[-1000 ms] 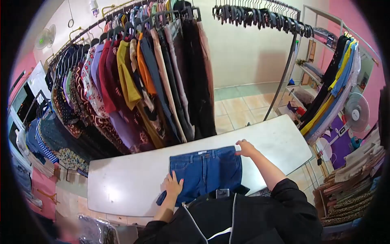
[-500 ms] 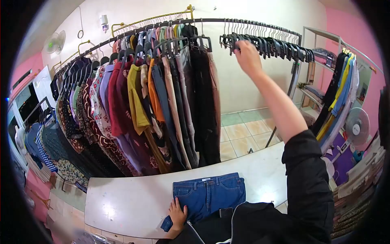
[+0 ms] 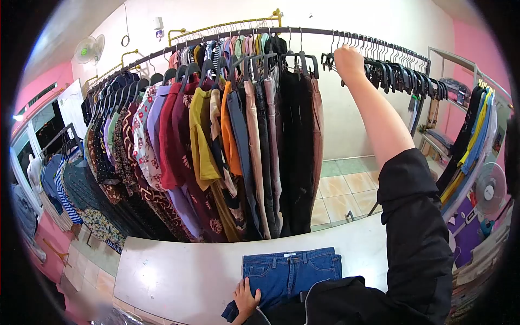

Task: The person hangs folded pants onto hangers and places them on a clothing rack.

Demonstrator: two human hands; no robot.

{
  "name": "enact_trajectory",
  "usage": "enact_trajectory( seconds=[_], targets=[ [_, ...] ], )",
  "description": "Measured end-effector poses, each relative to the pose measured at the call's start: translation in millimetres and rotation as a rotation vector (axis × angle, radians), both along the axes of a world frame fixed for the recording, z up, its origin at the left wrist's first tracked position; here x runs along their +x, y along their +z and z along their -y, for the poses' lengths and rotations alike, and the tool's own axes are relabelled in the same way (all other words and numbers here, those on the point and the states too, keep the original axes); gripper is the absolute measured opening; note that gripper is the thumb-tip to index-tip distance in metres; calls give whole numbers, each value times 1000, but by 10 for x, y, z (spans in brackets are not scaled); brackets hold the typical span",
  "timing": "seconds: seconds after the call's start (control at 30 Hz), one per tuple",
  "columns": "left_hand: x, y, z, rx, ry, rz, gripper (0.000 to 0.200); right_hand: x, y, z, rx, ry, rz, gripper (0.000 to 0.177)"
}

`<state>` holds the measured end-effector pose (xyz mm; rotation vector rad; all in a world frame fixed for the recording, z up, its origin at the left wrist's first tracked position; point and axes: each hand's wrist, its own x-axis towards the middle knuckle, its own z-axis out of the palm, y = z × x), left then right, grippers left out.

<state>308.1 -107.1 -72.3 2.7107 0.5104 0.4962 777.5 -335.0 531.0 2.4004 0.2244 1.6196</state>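
The jeans (image 3: pixel 298 271) lie flat on the tabletop (image 3: pixel 173 271), the left grip (image 3: pixel 246 299) resting spread-fingered at their edge — presumably to steady them. The right grip (image 3: pixel 349 62) is closed on black hangers (image 3: pixel 398 77), racked within arm's reach along the rail (image 3: pixel 311 31) — how many is hidden.

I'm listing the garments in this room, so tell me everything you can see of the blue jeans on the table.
The blue jeans look like denim, with visible stitching, front pockets and a small pale label at the middle of the waistband. They lie front up on the white table, waistband away from the person. The left hand touches their left side. The black jacket hides much of the lower part.
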Motion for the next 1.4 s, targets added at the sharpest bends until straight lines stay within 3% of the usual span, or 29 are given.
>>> enact_trajectory(
  seconds=[0.03,0.17,0.37,0.47,0.67,0.73,0.9,1.07,1.2,1.4],
  targets=[
    [-1,9,4,-1,3,-1,67,45,-2,18,-54,18,35,15],
    [6,30,9,3,1,3,67,-107,95,-111,63,139,-83,16],
    [13,-21,-9,0,-21,10,67,-420,215,-105,307,368,-27,17],
    [29,-46,-3,-5,-41,28,68,-486,219,129,287,438,-75,20],
    [28,-186,-32,43,-66,35,71,-574,234,259,239,249,-161,19],
    [3,-205,-21,46,-51,20,71,-540,212,242,162,252,66,17],
    [35,-169,-5,41,-46,22,71,-488,257,126,36,221,-33,17],
    [41,-257,-10,27,-10,8,70,-256,333,142,103,349,-142,16],
    [45,-227,-8,8,6,7,68,-78,372,325,135,216,-306,26],
    [47,-169,-5,20,2,12,67,-71,289,378,313,344,-171,24]
  ],
)
